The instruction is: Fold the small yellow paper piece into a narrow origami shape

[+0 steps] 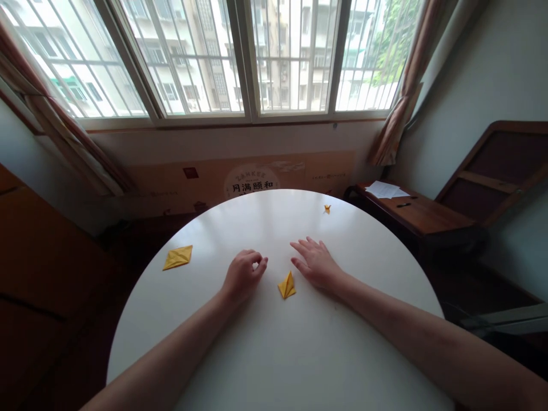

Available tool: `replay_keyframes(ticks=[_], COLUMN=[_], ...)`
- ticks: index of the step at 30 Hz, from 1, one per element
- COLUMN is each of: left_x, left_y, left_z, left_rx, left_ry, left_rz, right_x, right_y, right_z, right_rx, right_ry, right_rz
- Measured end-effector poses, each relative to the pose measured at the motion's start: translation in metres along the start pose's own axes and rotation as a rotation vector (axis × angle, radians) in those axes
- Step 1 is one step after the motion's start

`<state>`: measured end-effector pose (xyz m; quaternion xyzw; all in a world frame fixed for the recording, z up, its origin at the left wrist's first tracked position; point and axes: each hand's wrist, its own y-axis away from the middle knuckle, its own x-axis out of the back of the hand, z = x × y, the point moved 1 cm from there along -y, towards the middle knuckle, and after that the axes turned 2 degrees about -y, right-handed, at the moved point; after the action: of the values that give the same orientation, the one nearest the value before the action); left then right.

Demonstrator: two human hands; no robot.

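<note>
A small folded yellow paper piece lies on the white round table, between my two hands and a little nearer to me. My right hand rests palm down just right of it, fingers stretched and spread, holding nothing. To the upper left of the same piece, my left hand rests on the table with its fingers curled toward the thumb and no object showing in them. Another folded yellow paper, flatter and diamond-shaped, lies near the left edge. A tiny yellow origami bird stands near the far edge.
Barred windows with tied curtains run behind the table. Below them is a printed cardboard panel. At the right, a low wooden bench bears white paper sheets and a dark pen. Brown furniture stands left.
</note>
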<state>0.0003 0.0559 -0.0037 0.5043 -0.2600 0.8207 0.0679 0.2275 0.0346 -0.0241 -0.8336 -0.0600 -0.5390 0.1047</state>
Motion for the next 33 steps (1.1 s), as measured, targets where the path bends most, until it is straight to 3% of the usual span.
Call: replay_keyframes(ticks=[7,17,33], left_x=[-0.001,0.007,-0.001], left_y=[0.009,0.016,-0.016], left_z=[0.010,0.013,-0.033], left_rx=[-0.047,0.102,0.541], left_ry=[-0.119,-0.177,0.039], left_rz=[-0.016,0.055,0.018], right_x=[0.001,0.001,0.006], right_y=[0.006,0.007,-0.007], right_z=[-0.008,-0.013,-0.004], right_rx=[-0.061,-0.161,-0.267], right_ry=[0.025,0.026,-0.019], right_rz=[0.030,0.053,0.178])
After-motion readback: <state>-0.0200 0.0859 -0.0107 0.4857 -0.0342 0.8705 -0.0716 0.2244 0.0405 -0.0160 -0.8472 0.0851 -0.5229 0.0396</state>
